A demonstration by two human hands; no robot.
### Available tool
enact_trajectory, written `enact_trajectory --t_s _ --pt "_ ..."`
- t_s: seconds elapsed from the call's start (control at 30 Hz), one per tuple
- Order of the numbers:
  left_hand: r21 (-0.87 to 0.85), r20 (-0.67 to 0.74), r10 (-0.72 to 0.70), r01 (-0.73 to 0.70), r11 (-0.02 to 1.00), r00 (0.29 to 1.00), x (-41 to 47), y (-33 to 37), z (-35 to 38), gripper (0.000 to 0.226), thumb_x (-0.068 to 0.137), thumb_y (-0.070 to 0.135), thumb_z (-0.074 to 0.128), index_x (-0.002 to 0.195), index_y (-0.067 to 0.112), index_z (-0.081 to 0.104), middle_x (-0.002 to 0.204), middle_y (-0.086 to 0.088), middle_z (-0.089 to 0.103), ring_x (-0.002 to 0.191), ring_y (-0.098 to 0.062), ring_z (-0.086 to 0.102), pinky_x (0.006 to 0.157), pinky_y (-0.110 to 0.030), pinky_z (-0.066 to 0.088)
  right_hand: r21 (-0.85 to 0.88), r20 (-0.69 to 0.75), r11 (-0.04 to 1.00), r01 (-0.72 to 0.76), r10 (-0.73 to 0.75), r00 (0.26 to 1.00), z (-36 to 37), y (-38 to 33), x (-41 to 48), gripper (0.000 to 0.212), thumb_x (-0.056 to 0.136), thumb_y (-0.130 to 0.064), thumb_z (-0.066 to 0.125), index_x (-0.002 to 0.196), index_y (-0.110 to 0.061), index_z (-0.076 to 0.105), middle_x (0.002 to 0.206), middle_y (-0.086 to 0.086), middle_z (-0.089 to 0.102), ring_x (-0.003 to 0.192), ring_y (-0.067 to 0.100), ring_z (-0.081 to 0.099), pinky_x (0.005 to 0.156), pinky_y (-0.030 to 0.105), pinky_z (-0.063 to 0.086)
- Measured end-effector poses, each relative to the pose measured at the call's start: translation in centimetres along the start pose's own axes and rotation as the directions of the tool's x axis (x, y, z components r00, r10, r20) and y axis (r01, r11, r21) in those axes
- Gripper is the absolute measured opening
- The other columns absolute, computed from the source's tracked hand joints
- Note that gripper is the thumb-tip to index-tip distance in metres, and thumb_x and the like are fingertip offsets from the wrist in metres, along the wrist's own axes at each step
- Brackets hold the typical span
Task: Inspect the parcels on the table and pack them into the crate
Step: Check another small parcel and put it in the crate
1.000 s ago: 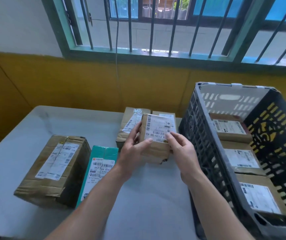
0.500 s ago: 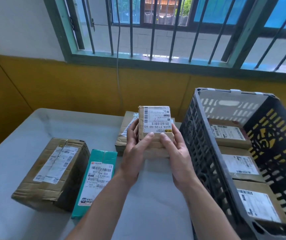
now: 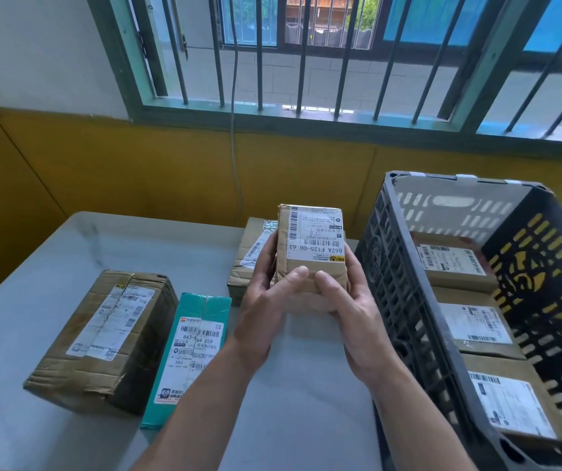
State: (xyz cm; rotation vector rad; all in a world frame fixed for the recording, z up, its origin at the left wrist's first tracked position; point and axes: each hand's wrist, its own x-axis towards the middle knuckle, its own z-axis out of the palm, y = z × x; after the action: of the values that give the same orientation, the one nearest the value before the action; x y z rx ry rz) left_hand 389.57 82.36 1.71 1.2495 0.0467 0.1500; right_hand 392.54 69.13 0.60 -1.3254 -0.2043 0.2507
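Both hands hold a small brown parcel upright above the table, its white label facing me. My left hand grips its left side and my right hand grips its right side, thumbs pressed on the front below the label. To the right stands a dark slotted crate holding three labelled brown parcels in a row. On the grey table lie a large brown box, a teal parcel and another brown parcel partly hidden behind my left hand.
A yellow wall runs right behind the table, under a barred window. A thin cable hangs down the wall to the table's back edge. The crate's left wall stands close to my right hand.
The small parcel was lifted off the table and tilted upright, its label now facing me. Both hands rose with it and closed in around its lower half.
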Motion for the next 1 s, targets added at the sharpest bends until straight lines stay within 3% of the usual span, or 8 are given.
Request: enact_trajectory --t_s 0.1,0.27,0.43,0.67,1.0 --pt "0.015 0.003 0.011 -0.011 1.000 1.000 -0.11 -0.11 0.03 0.072 0.090 0.020 0.065 0.154 0.035 0.037 0.141 0.004 0.063 0.128 -0.017 0.062 0.099 -0.029 0.055 0.002 -0.007 1.000 -0.013 0.013 1.000 -0.16 -0.39 0.07 0.071 0.085 -0.041 0.067 0.151 -0.041 0.039 0.140 -0.004 0.063 0.129 0.018 0.060 0.114 0.049 0.043" --pt "0.057 0.048 0.027 -0.029 0.998 0.998 -0.28 -0.28 0.06 0.075 0.089 0.022 0.067 0.155 0.037 0.035 0.142 0.006 0.062 0.130 -0.017 0.060 0.105 -0.031 0.052 -0.011 -0.056 1.000 -0.012 0.011 0.998 -0.29 -0.71 0.15 0.069 0.084 -0.041 0.068 0.149 -0.041 0.043 0.133 -0.004 0.068 0.121 0.014 0.066 0.110 0.047 0.048" --pt "0.063 0.031 0.018 -0.020 0.998 0.999 -0.25 -0.49 0.11 0.073 0.089 0.025 0.066 0.154 0.040 0.036 0.142 0.009 0.062 0.130 -0.015 0.059 0.099 -0.026 0.053 -0.031 -0.032 0.999 -0.021 0.020 0.999 -0.31 -0.88 0.05 0.082 0.076 -0.059 0.070 0.150 -0.043 0.041 0.140 -0.006 0.063 0.130 0.014 0.059 0.115 0.049 0.042" --pt "0.074 0.023 -0.008 0.007 0.997 1.000 -0.16 -0.50 -0.08 0.075 0.086 0.033 0.068 0.153 0.044 0.036 0.142 0.011 0.061 0.131 -0.015 0.058 0.106 -0.034 0.051 -0.037 0.003 0.999 -0.006 0.006 1.000 -0.62 -0.54 -0.10 0.079 0.084 -0.045 0.070 0.155 -0.036 0.036 0.133 -0.007 0.068 0.122 0.012 0.065 0.103 0.029 0.053" --pt "0.088 0.013 0.024 -0.025 0.996 1.000 -0.73 -0.34 0.29 0.085 0.086 0.020 0.072 0.157 0.037 0.030 0.149 0.006 0.055 0.138 -0.017 0.053 0.116 -0.050 0.042 -0.054 -0.007 0.999 0.003 -0.003 1.000 -0.39 -0.79 -0.10 0.076 0.085 -0.052 0.066 0.154 -0.037 0.038 0.141 -0.007 0.062 0.128 0.010 0.060 0.114 0.042 0.045"
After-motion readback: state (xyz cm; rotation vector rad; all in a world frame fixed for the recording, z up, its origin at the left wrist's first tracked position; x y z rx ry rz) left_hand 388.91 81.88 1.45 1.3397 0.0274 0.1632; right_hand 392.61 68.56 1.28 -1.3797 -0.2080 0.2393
